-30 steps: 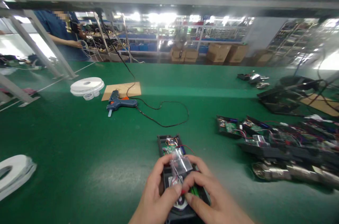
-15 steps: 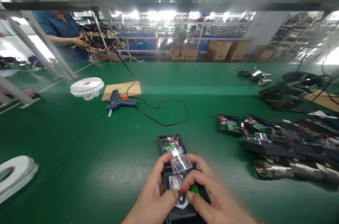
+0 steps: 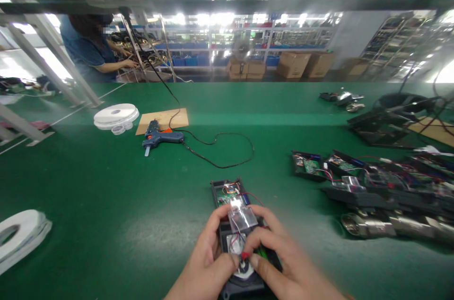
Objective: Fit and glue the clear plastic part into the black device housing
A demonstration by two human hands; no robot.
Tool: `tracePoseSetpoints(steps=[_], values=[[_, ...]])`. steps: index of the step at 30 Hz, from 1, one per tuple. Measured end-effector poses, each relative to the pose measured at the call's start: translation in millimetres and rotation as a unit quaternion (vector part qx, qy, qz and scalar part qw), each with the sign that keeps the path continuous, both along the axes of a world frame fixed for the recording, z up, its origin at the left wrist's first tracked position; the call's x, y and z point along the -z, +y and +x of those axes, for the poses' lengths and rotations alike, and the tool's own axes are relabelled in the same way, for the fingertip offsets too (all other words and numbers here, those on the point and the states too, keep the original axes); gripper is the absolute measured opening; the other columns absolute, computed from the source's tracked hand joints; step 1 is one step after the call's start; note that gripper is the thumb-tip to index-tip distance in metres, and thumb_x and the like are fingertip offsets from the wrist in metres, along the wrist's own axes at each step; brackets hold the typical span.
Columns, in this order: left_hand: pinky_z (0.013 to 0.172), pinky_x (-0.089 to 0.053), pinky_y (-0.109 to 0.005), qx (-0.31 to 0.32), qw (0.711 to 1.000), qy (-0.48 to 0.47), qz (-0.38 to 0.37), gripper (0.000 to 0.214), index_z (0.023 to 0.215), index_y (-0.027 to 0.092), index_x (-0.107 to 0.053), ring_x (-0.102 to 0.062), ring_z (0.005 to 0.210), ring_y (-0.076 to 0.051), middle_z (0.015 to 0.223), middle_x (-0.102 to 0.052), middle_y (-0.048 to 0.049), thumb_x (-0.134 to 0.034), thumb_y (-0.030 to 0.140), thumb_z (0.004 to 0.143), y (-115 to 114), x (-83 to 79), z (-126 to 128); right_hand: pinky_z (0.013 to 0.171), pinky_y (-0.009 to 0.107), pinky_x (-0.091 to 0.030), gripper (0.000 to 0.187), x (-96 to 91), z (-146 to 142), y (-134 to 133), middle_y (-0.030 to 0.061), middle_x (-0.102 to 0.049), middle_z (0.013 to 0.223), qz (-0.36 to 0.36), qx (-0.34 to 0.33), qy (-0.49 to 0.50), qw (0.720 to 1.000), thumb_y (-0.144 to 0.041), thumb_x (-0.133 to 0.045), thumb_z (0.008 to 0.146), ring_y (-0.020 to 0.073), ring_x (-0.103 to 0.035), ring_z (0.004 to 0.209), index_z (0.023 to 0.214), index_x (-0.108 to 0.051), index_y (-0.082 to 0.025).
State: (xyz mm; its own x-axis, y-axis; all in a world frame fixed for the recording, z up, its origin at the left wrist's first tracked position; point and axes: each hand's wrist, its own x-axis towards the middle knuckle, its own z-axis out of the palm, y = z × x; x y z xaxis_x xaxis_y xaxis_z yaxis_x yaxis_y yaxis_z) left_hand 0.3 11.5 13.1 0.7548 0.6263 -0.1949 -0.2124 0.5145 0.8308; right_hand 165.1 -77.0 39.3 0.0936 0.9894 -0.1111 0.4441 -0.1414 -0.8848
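Note:
A black plastic housing [image 3: 243,287] lies at the bottom centre, with my left hand [image 3: 207,257] closed around its left side. Its thumb rests near a small red part [image 3: 245,255]. My right hand [image 3: 280,255] pinches that red part between thumb and finger, above a round black-and-white piece [image 3: 244,269]. Thin red and dark wires run into the housing, and something green [image 3: 261,253] shows beside the right fingers. Beyond the fingertips sits a clear plastic piece [image 3: 243,219], and past it a black tray with a circuit board [image 3: 227,192]. My fingers hide part of the housing.
A glue gun [image 3: 161,137] with a looping cord lies by a cardboard sheet [image 3: 180,118]. White tape rolls [image 3: 116,113] are at left. Several opened black housings [image 3: 308,166] and metal cylinders [image 3: 383,225] crowd the right. A person [image 3: 88,54] stands behind the bench.
My hands stay nearly in place, with the right thumb shifting slightly at the red part. The person at the back left has leaned forward and moved their hands to the right.

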Motion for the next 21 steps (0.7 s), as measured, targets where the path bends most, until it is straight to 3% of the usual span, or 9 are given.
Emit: tracePoseSetpoints(steps=[13, 21], values=[[0.097, -0.045, -0.031, 0.004, 1.000, -0.011, -0.017, 0.065, 0.138, 0.026, -0.050, -0.062, 0.117, -0.023, 0.131, -0.069, -0.0061, -0.075, 0.020, 0.079, -0.5, 7.0, -1.2, 0.114, 0.046, -0.041, 0.014, 4.9, 2.2, 1.9, 0.0095, -0.048, 0.144, 0.014, -0.006, -0.013, 1.000, -0.028, -0.058, 0.092, 0.0286, -0.049, 0.137, 0.089, -0.071, -0.025], [0.098, -0.048, -0.033, 0.006, 0.999, -0.042, -0.025, 0.063, 0.136, 0.025, -0.052, -0.067, 0.116, -0.025, 0.128, -0.071, -0.0095, -0.082, 0.028, 0.081, -0.2, 2.3, 1.2, 0.113, 0.046, -0.044, 0.014, 1.1, 0.1, -0.6, 0.0087, -0.051, 0.143, 0.030, 0.006, -0.028, 0.999, -0.026, -0.059, 0.093, 0.0287, -0.051, 0.136, 0.091, -0.072, -0.026]])
